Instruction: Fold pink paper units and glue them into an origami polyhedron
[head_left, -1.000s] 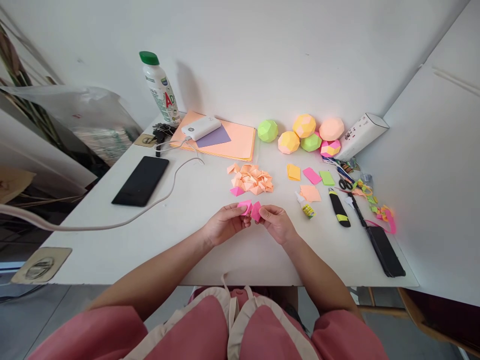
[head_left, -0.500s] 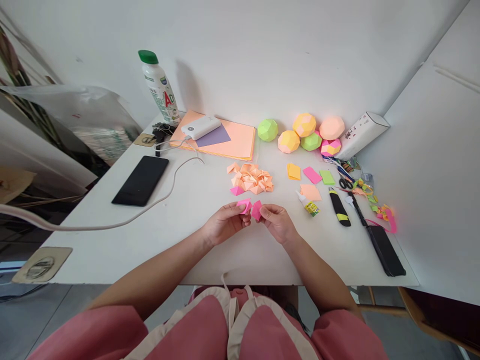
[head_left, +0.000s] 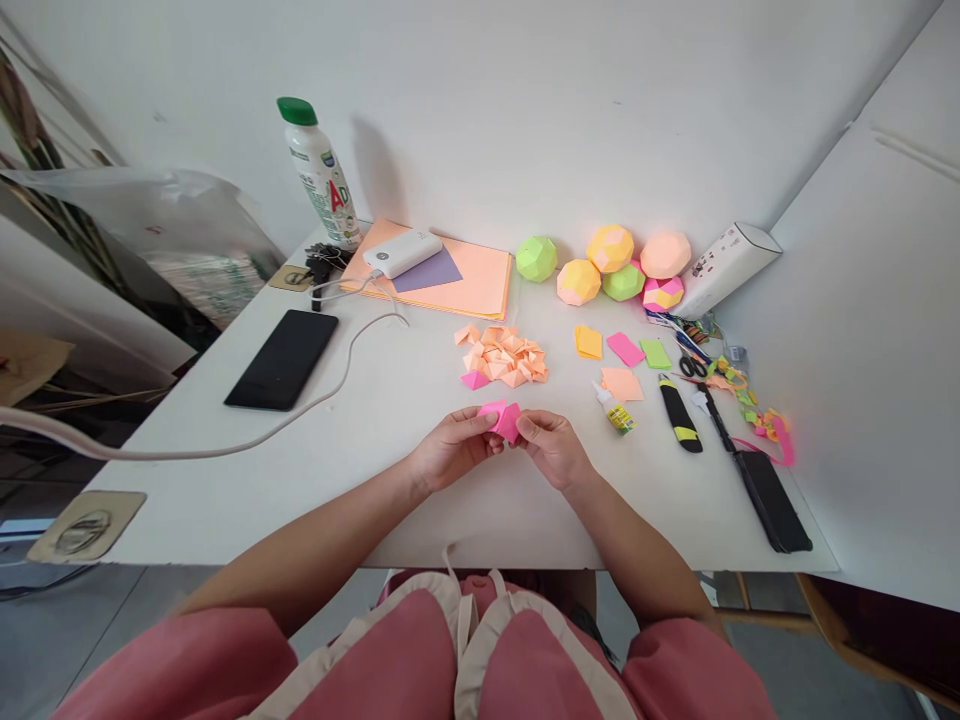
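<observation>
Two folded pink paper pieces meet between my hands above the front half of the table. My left hand [head_left: 459,446] pinches the left pink paper piece [head_left: 491,409] between thumb and fingers. With thumb and fingertips, my right hand [head_left: 553,446] grips the right pink paper piece [head_left: 508,424], which touches or overlaps the left one; whether they are joined I cannot tell. Just beyond lies a pile of folded peach paper pieces [head_left: 504,357], and one loose pink folded piece [head_left: 475,380] rests at its near left edge.
Right of my hands are a glue bottle [head_left: 618,411], sticky note stacks [head_left: 589,342], a black cutter [head_left: 679,415] and scissors [head_left: 691,367]. Several paper balls [head_left: 578,282] line the wall. A phone [head_left: 282,360], cable [head_left: 345,370] and tall bottle [head_left: 321,180] stand left.
The two pink pieces, a small gap apart before, now touch or overlap. My hands have moved very slightly; both keep their grip.
</observation>
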